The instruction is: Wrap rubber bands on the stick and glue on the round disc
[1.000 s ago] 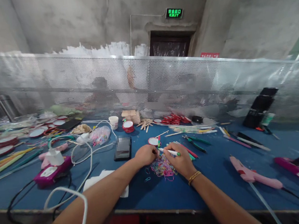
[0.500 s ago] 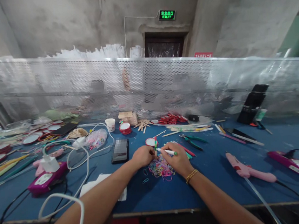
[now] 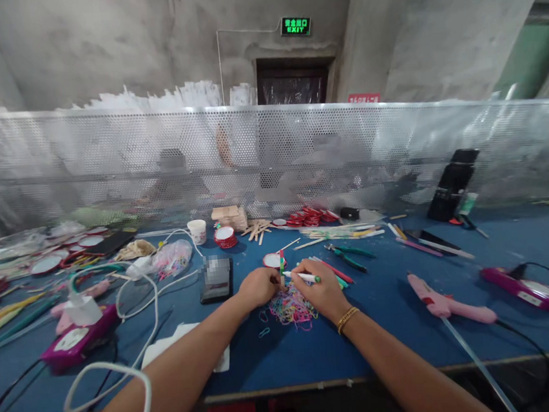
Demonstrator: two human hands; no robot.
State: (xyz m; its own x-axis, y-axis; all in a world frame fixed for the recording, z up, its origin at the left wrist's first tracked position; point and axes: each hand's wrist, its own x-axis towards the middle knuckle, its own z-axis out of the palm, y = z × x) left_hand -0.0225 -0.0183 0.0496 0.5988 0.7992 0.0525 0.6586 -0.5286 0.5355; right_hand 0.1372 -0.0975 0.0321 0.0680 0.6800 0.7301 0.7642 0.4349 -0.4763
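Gripping a small red-and-green stick in closed fingers, the left hand [image 3: 261,287] is just left of the marker [image 3: 305,276], which the right hand's [image 3: 322,292] fingers pinch, tip against the stick [image 3: 282,269], above colorful loops [image 3: 291,307].

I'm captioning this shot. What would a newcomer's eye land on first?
Probably the centre, where the left hand holds a red-and-green stick and the right hand a white pen, over a bright tangle of loops. Then perhaps the pink glue gun on the right of the table and the glowing green exit sign high on the wall.
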